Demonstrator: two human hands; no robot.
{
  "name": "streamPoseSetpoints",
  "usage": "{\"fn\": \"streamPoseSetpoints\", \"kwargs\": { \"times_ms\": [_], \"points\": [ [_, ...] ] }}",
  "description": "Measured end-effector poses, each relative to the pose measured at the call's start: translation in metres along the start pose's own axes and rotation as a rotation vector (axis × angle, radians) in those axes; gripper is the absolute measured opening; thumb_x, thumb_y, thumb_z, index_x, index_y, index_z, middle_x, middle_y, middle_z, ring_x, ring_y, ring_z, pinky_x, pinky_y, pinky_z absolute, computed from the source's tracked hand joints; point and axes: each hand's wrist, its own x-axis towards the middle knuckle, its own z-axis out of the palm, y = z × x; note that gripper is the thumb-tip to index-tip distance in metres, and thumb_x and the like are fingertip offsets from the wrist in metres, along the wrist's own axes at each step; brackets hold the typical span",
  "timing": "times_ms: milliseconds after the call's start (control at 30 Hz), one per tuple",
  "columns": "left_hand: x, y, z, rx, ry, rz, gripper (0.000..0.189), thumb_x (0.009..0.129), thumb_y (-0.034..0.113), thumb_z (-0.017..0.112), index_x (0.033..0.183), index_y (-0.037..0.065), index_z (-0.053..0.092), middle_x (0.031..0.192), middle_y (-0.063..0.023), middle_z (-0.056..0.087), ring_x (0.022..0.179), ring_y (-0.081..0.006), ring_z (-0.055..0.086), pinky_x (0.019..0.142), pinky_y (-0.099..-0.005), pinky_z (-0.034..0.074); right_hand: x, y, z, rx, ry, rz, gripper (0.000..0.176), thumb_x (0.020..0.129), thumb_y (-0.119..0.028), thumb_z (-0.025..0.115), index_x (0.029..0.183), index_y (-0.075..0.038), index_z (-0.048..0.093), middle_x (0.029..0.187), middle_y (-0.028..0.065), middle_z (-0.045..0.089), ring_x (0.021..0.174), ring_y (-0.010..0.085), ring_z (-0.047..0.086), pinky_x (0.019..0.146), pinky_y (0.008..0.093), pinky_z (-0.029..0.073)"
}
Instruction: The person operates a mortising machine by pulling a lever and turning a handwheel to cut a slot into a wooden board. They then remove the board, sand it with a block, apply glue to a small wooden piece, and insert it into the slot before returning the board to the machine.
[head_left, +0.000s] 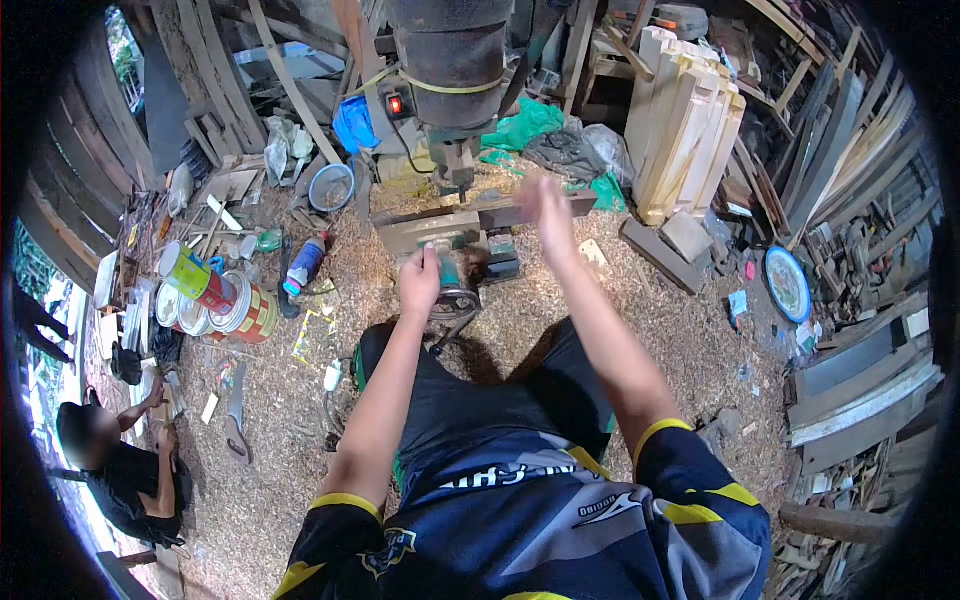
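Left hand closes its fingers on the teal handle, bracing it. The blurred right hand hovers open-fingered over the far wooden bar.

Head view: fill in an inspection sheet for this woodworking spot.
Surface: sawdust-covered floor, shavings throughout.
Job's things: teal handheld tool beside a dark wooden plank, below a dark machine column.
Clutter: red-and-white paint cans, blue spray bottle, green plastic bags, stacked pale wooden pieces, blue round plate.
Grips: left hand closed on the teal handheld tool; right hand open, blurred, by the plank.
Cables: yellow-green cord round the column.
Surroundings: wooden plank walls; another person seated at left.
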Motion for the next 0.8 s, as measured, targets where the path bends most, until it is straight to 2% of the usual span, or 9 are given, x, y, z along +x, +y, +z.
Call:
{"fn": "streamPoseSetpoints", "kwargs": {
  "times_ms": [67, 100, 133, 233, 400, 500, 567, 667, 800],
  "points": [
    [0.001, -0.003, 0.006, 0.11, 0.064, 0.087, 0.054, 0.117, 0.041, 0.054, 0.08, 0.001, 0.063, 0.066, -0.0038, 0.055, 0.063, -0.0132, 0.05, 0.062, -0.0366, 0.043, -0.036, 0.094, -0.005, -0.049, -0.022, 0.096, 0.046, 0.121, -0.04, 0.042, 0.109, -0.005, 0.07, 0.093, 0.0057, 0.074, 0.081, 0.0175, 0.067, 0.076, 0.0357, 0.055],
    [0.0, -0.004, 0.008, 0.219, 0.128, 0.178, 0.055, 0.117, 0.041, 0.053, 0.082, -0.001, 0.064, 0.065, -0.0089, 0.056, 0.062, -0.0158, 0.051, 0.062, -0.04, 0.045, -0.059, 0.125, -0.002, 0.078, 0.016, 0.189, 0.037, 0.118, -0.037, 0.051, 0.113, -0.004, 0.069, 0.084, 0.0023, 0.068, 0.07, 0.011, 0.058, 0.065, 0.0281, 0.048],
    [-0.006, 0.009, 0.008, 0.275, 0.165, 0.209, 0.053, 0.116, 0.037, 0.054, 0.086, -0.005, 0.066, 0.067, -0.0219, 0.06, 0.058, -0.0301, 0.057, 0.063, -0.0469, 0.047, -0.07, 0.191, -0.014, -0.069, -0.016, 0.253, 0.037, 0.118, -0.035, 0.052, 0.118, -0.002, 0.07, 0.086, 0.0041, 0.069, 0.075, 0.0137, 0.064, 0.07, 0.0307, 0.053],
    [-0.012, 0.025, 0.009, 0.311, 0.209, 0.197, 0.048, 0.115, 0.032, 0.055, 0.088, -0.006, 0.068, 0.074, -0.0299, 0.063, 0.064, -0.0456, 0.062, 0.065, -0.0511, 0.048, -0.114, 0.324, -0.018, -0.307, 0.066, 0.212, 0.043, 0.116, -0.04, 0.05, 0.125, -0.001, 0.067, 0.084, 0.0068, 0.066, 0.075, 0.0191, 0.065, 0.068, 0.0345, 0.053],
    [-0.011, 0.023, 0.011, 0.369, 0.274, 0.264, 0.047, 0.115, 0.03, 0.055, 0.088, -0.006, 0.068, 0.076, -0.0312, 0.064, 0.069, -0.0507, 0.062, 0.065, -0.0531, 0.048, -0.155, 0.299, 0.018, -0.043, -0.142, 0.741, 0.059, 0.114, -0.061, 0.045, 0.134, -0.007, 0.059, 0.098, 0.0079, 0.066, 0.077, 0.0199, 0.063, 0.074, 0.0356, 0.054],
    [-0.014, 0.03, 0.009, 0.382, 0.274, 0.238, 0.044, 0.114, 0.027, 0.055, 0.089, -0.006, 0.068, 0.079, -0.0307, 0.065, 0.073, -0.0511, 0.063, 0.069, -0.0553, 0.049, -0.165, 0.293, 0.044, 0.062, -0.13, 0.696, 0.07, 0.114, -0.067, 0.04, 0.122, 0.0, 0.06, 0.093, 0.012, 0.068, 0.075, 0.0224, 0.062, 0.07, 0.0392, 0.051],
    [-0.015, 0.027, 0.011, 0.391, 0.248, 0.179, 0.042, 0.114, 0.025, 0.055, 0.089, -0.007, 0.068, 0.083, -0.0307, 0.067, 0.079, -0.0521, 0.065, 0.073, -0.0574, 0.051, -0.16, 0.299, 0.043, 0.07, -0.194, 0.757, 0.074, 0.114, -0.068, 0.036, 0.131, 0.0, 0.058, 0.103, 0.016, 0.07, 0.094, 0.0261, 0.068, 0.083, 0.0412, 0.057],
    [-0.012, 0.024, 0.012, 0.351, 0.307, 0.265, 0.046, 0.115, 0.03, 0.055, 0.089, -0.006, 0.068, 0.075, -0.0301, 0.062, 0.067, -0.0499, 0.06, 0.065, -0.0526, 0.048, -0.159, 0.316, 0.061, 0.285, -0.1, 0.884, 0.087, 0.113, -0.074, 0.024, 0.144, 0.0, 0.056, 0.125, 0.0238, 0.072, 0.129, 0.035, 0.065, 0.117, 0.0493, 0.049],
    [-0.016, 0.033, 0.01, 0.408, 0.27, 0.184, 0.042, 0.114, 0.026, 0.055, 0.092, -0.007, 0.07, 0.085, -0.0311, 0.069, 0.079, -0.0525, 0.066, 0.073, -0.0575, 0.052, -0.169, 0.307, 0.071, 0.34, -0.118, 0.866, 0.075, 0.113, -0.069, 0.03, 0.141, -0.006, 0.06, 0.131, 0.0176, 0.073, 0.125, 0.0311, 0.067, 0.112, 0.0494, 0.05]
  ]
}}
